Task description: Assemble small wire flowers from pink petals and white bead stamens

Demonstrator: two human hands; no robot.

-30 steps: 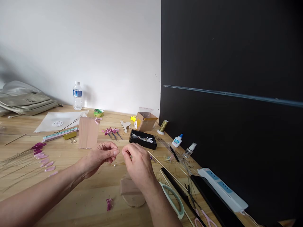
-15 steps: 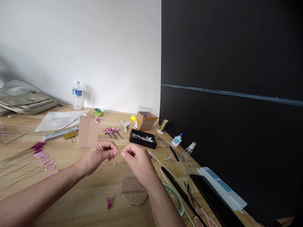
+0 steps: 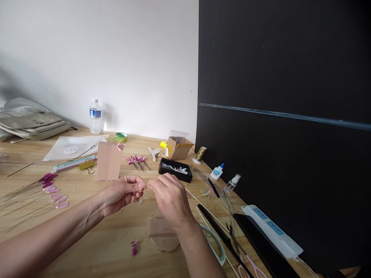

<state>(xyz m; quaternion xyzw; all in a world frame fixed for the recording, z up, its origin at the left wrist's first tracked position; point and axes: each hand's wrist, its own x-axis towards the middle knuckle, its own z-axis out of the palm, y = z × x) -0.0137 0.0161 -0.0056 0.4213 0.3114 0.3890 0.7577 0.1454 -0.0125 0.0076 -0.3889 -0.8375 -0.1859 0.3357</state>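
My left hand (image 3: 125, 193) is closed in a pinch, thumb against forefinger, above the middle of the table. Its fingertips nearly meet those of my right hand (image 3: 169, 199), which is pinched too. Whatever lies between the fingertips is too small to make out. Below my right hand is a round wooden block (image 3: 164, 233), partly hidden by the wrist. A small dark-pink bundle (image 3: 134, 248) rests nearer to me. Behind my left hand stands a pinkish wooden board (image 3: 109, 161) with a little pink ribbon at its corner.
Pink and magenta petals (image 3: 55, 195) on wires lie at the left, and pink flower sprigs (image 3: 137, 160) at the back. A black tray (image 3: 175, 170), glue bottle (image 3: 217, 171), spray bottle (image 3: 232, 183), comb (image 3: 216, 224), scissors (image 3: 249, 266) and power strip (image 3: 274, 231) line the right.
My right hand has turned so more of its back shows, and its fingertips have come closer to my left hand's. My left hand's lower fingers have shifted slightly.
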